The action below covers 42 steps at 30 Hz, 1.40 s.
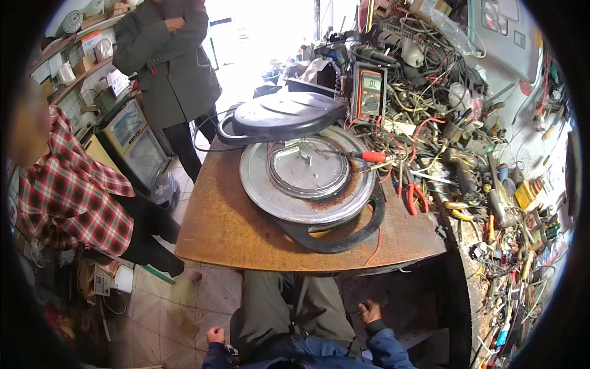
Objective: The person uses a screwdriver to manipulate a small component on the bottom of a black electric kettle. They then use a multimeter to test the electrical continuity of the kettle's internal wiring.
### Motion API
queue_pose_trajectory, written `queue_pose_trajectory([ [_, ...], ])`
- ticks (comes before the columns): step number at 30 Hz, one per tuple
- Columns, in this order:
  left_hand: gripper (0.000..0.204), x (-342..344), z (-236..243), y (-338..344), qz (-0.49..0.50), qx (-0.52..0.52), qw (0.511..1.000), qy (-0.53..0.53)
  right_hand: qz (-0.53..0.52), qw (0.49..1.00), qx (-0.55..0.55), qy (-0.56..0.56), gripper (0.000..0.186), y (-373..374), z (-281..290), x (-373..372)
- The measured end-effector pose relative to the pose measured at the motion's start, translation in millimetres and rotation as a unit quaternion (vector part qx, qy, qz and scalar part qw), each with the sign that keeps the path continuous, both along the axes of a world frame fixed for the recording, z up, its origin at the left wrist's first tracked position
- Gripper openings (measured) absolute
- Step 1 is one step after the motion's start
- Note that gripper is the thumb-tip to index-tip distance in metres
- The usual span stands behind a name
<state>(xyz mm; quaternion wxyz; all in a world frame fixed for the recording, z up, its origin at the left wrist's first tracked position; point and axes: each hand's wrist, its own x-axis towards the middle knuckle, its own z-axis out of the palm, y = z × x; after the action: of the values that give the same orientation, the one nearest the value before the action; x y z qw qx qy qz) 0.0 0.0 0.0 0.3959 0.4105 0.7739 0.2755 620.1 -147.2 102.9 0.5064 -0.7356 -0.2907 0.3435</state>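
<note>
My left hand (216, 335) is loosely closed beside my left leg, and my right hand (370, 311) is curled closed by my right leg; I see nothing in either. Above them, on the wooden table (206, 227), lies a round metal appliance base (261, 181) with a rust-stained inner plate (307, 166) and a black handled rim (326, 245). A black domed lid (286, 114) rests at its back with a cable. A red-handled probe or tool (373, 157) lies across the base's right side. Red-handled pliers (416, 200) sit to its right, and a multimeter (369, 92) stands behind.
Tangled wires (430, 74) and tools crowd the table's right and a side bench (470, 289). A person in a dark coat (166, 80) stands behind the table with arms crossed; another in a checked shirt (74, 184) is at left, near cluttered shelves (83, 67).
</note>
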Motion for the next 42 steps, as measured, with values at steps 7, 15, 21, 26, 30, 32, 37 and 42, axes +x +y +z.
queue_pose_trajectory([
  [7, 0.017, 124, 340, 92, -0.084, 0.320, 0.929, -0.163, 0.205, 0.973, 0.015, 0.100, 0.034, 42, 363, 5],
  [15, 0.013, 288, 599, 199, -0.300, 0.568, 0.762, -0.078, 0.232, 0.936, 0.260, -0.046, 0.033, 195, 508, 43],
  [21, 0.011, 404, 624, 283, -0.337, 0.543, 0.755, -0.147, 0.222, 0.922, 0.317, -0.009, 0.039, 320, 540, 76],
  [26, 0.014, 431, 576, 311, -0.310, 0.488, 0.789, -0.209, 0.282, 0.924, 0.253, 0.043, 0.036, 356, 516, 90],
  [30, 0.018, 431, 572, 303, -0.343, 0.470, 0.785, -0.212, 0.347, 0.911, 0.220, 0.025, 0.039, 364, 508, 80],
  [32, 0.021, 433, 576, 294, -0.359, 0.455, 0.782, -0.230, 0.384, 0.901, 0.204, 0.012, 0.039, 364, 507, 71],
  [37, 0.024, 433, 583, 281, -0.414, 0.430, 0.773, -0.215, 0.402, 0.898, 0.178, 0.032, 0.036, 360, 509, 62],
  [42, 0.016, 435, 603, 300, -0.352, 0.557, 0.736, -0.156, 0.372, 0.904, 0.210, 0.019, 0.031, 349, 524, 69],
])
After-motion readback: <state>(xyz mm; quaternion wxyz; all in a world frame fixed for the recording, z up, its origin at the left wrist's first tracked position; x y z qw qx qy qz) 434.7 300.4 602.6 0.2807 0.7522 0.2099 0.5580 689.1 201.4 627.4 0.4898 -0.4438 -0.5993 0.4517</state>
